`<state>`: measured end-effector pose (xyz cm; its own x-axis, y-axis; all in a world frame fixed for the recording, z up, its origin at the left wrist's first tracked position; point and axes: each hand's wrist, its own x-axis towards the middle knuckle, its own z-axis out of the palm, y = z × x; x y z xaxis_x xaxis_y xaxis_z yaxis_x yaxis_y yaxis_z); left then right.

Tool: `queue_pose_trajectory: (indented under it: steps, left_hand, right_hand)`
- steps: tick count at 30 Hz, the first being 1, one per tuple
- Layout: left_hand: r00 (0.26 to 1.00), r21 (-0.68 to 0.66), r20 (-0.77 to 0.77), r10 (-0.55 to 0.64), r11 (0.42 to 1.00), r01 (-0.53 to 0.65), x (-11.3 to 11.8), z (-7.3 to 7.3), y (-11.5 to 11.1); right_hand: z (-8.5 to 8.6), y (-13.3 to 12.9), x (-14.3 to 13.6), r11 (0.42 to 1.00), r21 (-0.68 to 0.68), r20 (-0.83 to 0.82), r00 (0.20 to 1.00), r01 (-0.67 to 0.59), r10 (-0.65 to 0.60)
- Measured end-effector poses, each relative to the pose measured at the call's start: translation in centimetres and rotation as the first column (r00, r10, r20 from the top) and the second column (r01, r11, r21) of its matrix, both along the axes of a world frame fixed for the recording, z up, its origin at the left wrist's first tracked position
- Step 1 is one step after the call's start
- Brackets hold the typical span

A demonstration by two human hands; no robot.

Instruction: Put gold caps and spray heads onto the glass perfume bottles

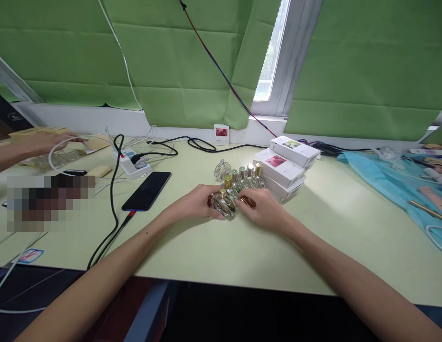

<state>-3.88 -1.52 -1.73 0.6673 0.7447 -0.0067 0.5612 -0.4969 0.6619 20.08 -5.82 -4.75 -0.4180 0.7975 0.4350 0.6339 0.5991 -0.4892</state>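
My left hand (201, 203) is closed around a clear glass perfume bottle (225, 207) that stands at the near end of a row. The gold spray neck of that bottle shows bare on top. In my right hand (265, 206), close beside the bottle, is a shiny gold cap (248, 201), pinched between the fingers. Just behind both hands runs a row of perfume bottles (258, 176) with gold, green and silver caps. Apart from the row, a little behind it, stands another glass perfume bottle (222, 170).
White boxes (283, 168) are stacked right of the bottles; a small picture card (221, 135) leans at the back. A phone (147, 191) on a cable and a power strip (132, 164) lie left. Another person's hand (57, 141) is far left. Blue plastic (374, 175) lies right.
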Motion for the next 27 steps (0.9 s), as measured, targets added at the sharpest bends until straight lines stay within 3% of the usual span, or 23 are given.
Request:
queue_pose_trajectory:
  steps: [27]
  left_hand:
    - [1.0,-0.018,0.014,0.003,1.0,-0.003,0.03,-0.04,-0.01]
  right_hand:
    - [-0.24,0.12,0.12,1.0,0.006,0.002,1.0,-0.002,0.002]
